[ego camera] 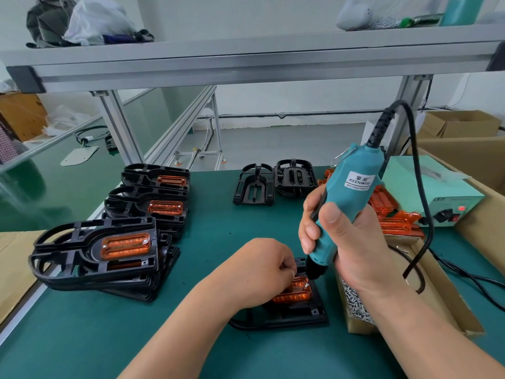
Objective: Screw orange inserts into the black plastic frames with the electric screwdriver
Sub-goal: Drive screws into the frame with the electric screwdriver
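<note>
A black plastic frame (295, 313) lies on the green mat at centre, with an orange insert (296, 292) seated in it. My left hand (259, 266) rests on the frame with its fingers curled at the insert's far corner, pinching something small that I cannot make out. My right hand (347, 242) grips the teal electric screwdriver (344, 198), tilted, its black tip down at that same corner beside a screw. Much of the frame is hidden under my left hand.
Stacks of black frames with orange inserts (95, 250) stand at left. Two bare black frames (273, 184) lie at the back. Loose orange inserts (393, 214), a teal power box (426, 190) and a cardboard box of screws (358, 302) sit at right. The screwdriver cable (420, 187) loops over the box.
</note>
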The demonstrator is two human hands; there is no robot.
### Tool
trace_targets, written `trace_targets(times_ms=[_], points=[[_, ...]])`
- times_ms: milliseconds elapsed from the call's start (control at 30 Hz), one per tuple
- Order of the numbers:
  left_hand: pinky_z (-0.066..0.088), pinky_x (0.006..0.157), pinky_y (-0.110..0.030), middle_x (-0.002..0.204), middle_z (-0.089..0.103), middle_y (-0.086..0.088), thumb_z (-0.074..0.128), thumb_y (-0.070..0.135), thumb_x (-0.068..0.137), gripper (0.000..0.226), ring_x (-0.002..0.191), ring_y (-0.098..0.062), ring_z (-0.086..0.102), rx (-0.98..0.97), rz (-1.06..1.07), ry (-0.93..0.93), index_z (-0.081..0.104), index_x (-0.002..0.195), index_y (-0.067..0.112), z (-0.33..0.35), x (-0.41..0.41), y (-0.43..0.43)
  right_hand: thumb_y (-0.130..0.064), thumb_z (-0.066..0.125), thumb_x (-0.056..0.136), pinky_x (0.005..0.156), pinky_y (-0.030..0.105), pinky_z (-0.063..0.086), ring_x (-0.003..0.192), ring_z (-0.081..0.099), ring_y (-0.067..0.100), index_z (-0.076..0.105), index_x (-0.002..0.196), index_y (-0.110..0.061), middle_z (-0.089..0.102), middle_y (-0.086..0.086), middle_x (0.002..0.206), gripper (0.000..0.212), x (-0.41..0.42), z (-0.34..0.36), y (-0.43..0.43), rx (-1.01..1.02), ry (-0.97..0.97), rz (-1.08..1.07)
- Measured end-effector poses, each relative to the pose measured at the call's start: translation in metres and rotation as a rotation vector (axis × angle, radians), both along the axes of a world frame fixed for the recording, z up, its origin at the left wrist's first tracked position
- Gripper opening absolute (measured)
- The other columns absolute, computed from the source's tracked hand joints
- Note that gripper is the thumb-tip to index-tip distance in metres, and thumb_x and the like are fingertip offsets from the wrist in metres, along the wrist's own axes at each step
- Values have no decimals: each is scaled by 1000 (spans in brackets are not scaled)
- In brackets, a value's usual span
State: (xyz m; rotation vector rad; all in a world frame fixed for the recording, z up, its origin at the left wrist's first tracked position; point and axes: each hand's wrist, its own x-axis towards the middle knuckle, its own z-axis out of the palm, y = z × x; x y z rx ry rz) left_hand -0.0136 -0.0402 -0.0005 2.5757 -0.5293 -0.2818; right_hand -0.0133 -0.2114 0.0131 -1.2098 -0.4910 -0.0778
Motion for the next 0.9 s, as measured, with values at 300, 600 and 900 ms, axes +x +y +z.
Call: trace_targets(times_ms=[300,600,900], points=[[36,56,-13,81,65,8,56,21,97,19,67,-1,53,-5,-13,-1,75,99,22,2,-1,0,-65,84,79,60,33,47,59,49,26,68,104,-18,52,9,71,55,5,-7,1,-21,7,-34],[47,64,-27,77,66,3,59,19,94,14,72,-13,59,23,-43,25,71,86,19,4,-2,0,-60,85,82,58,34,48,56,52,25,68,105,-21,58,2,74,48,5,-6,9,-101,-21,-10],[49,66,-29,81,65,6,74,21,87,29,78,-12,62,45,-42,73,53,69,30,-2,3,2,-59,86,82,55,33,46,53,47,24,65,104,-13,55,3,67,55,12,-8,18,-120,-2,18]])
